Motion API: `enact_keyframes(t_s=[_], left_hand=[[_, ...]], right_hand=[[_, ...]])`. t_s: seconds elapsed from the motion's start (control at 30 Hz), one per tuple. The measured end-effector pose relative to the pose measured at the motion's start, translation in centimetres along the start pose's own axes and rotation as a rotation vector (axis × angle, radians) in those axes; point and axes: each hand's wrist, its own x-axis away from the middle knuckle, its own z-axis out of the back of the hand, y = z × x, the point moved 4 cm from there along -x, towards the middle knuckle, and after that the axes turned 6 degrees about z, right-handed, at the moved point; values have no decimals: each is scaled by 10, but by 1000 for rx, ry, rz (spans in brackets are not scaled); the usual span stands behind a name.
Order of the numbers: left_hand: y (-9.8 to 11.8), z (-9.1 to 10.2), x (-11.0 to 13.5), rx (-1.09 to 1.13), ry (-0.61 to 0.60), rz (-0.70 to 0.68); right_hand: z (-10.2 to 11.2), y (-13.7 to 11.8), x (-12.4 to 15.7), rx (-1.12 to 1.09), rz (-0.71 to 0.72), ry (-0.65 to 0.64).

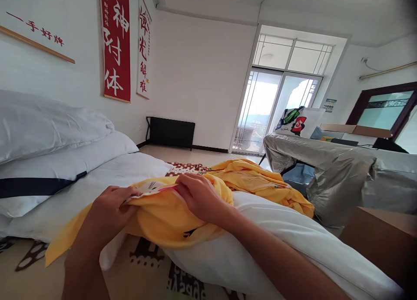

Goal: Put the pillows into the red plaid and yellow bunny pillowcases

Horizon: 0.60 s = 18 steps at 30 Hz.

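Note:
A yellow pillowcase [169,224] with a pale printed patch lies bunched over one end of a long white pillow [221,256]. My left hand [114,211] is closed on the pillowcase's edge at the left, thumb and fingers pinching the fabric. On the same edge, further right, my right hand [197,196] grips the cloth with its fingers bent. Between the hands the edge is drawn fairly straight. A corner of the yellow cloth hangs down left of my left wrist. How far the pillow reaches inside the pillowcase is hidden.
More yellow fabric [250,178] lies crumpled behind the pillow. White pillows [48,152] are stacked at the left. A brown patterned sheet [137,271] lies underneath. At the right are a cardboard box [381,243] and a table with a silvery cover [339,169].

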Motion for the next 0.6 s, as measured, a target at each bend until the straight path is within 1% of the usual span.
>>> enact_keyframes(t_s=[0.07,0.13,0.2,0.3,0.4,0.47,0.53,0.6], left_hand=[[3,8,-1,34,45,-46],[6,12,-3,25,72,-45],[7,11,-5,-4,67,9],[8,3,-8,-36,7,102],[11,-3,-7,15,-10,127],[13,-3,-6,74,17,135],[14,-1,-5,124,29,126],[15,0,-4,169,-12,92]], right_hand=[[1,0,0,-51,-3,-8],[1,-1,0,-39,7,-31],[-2,-3,0,43,37,-73],[-13,-7,0,219,102,-181],[-28,-5,1,349,142,-267],[-32,-3,1,399,164,-269],[-30,0,1,415,165,-236],[-24,4,1,380,104,-195]])
